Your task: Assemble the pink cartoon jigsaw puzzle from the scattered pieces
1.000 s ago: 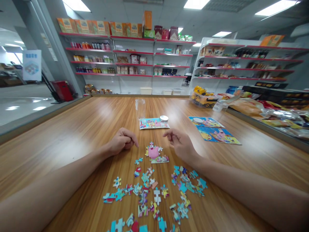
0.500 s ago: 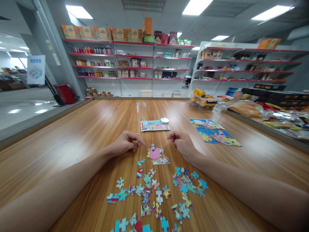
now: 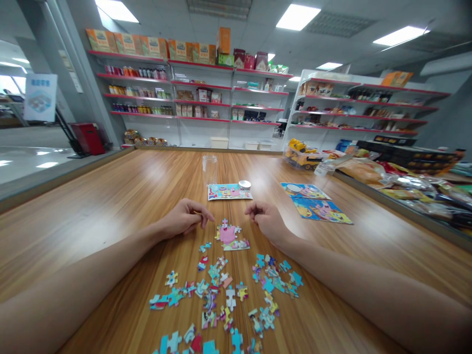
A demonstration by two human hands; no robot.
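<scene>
Your left hand (image 3: 186, 216) is closer to the partly assembled puzzle (image 3: 229, 237) than a second ago, your right hand (image 3: 268, 221) has curled in its pointing finger, and the whole scene sits slightly further left in the frame. You have the assembled section, a pink cartoon figure, lying flat just below the frame's centre on the wooden table (image 3: 125, 196), between your hands. Your left hand is half open at its upper left, index finger stretched toward it with a small gap, and nothing visible in its grasp. Your right hand is loosely curled at its upper right; you cannot tell from this view whether anything is inside its fingers.

Below the figure, loose pieces (image 3: 230, 298) spread across the lower middle to the bottom edge, with an eye-patterned piece (image 3: 171, 279) toward the left. Above your hands lie a picture strip (image 3: 224, 193), a white lid (image 3: 244, 185) at its upper right corner and a clear jar (image 3: 210, 169) behind it. Right of centre are two blue picture sheets (image 3: 322, 210); stocked shelves (image 3: 201, 110) fill the upper frame.
</scene>
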